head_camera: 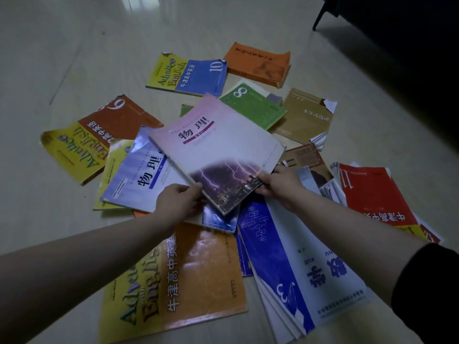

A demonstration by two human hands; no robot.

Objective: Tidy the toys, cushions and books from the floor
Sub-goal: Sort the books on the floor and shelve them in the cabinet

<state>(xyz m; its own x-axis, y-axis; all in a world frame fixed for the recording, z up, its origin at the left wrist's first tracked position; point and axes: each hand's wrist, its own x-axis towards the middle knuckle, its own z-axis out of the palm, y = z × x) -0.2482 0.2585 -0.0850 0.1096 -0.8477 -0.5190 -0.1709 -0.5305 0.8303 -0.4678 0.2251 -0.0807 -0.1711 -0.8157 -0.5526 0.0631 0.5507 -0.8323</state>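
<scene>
Several textbooks lie scattered on the pale floor (74,40). My left hand (177,201) and my right hand (280,184) both grip the near edge of a pink and white physics book (218,142) with a lightning photo, holding it tilted above the pile. Under it lies a blue physics book (139,180). An orange English book (188,281) and a blue and white maths book (305,264) lie closest to me. No toys or cushions are in view.
Further books ring the pile: a yellow and brown one (82,145), a yellow and blue one (188,73), an orange one (258,64), a green one (253,105), a tan one (305,117), a red one (375,197). Dark furniture with a leg (319,16) stands at the top right.
</scene>
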